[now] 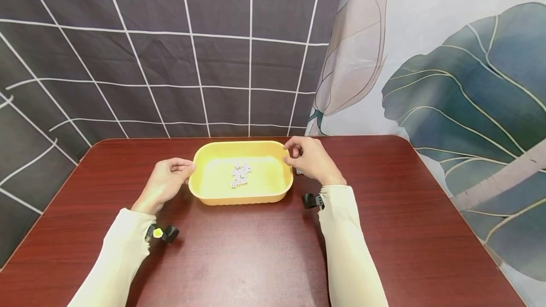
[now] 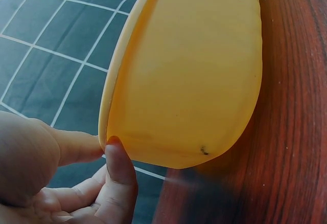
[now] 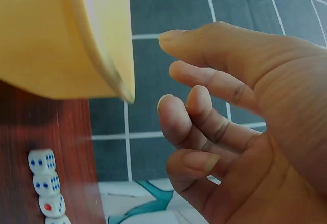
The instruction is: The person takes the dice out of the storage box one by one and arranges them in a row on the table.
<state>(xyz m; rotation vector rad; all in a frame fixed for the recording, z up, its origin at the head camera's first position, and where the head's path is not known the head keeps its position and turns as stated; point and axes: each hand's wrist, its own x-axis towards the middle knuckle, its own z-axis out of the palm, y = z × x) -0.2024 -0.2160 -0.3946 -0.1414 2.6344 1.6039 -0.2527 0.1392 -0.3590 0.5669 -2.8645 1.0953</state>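
A yellow oblong plastic basin (image 1: 239,200) stands at the back of the table, with several white dice (image 1: 241,181) clustered on its floor. At its left end my left hand (image 1: 163,183) pinches the rim between thumb and finger, seen closely in the left wrist view. My right hand (image 1: 313,160) is beside the right end, fingers loosely bent and holding nothing; the right wrist view shows a gap between the fingertips (image 3: 173,116) and the rim. Under that hand, a row of several dice (image 3: 47,184) lies on the table, mostly hidden by the hand in the head view.
The dark red wooden table (image 1: 247,259) has rounded back corners. Behind it hangs a dark grey cloth (image 1: 222,60) with white grid lines. A leaf-patterned curtain (image 1: 426,122) lines the right side.
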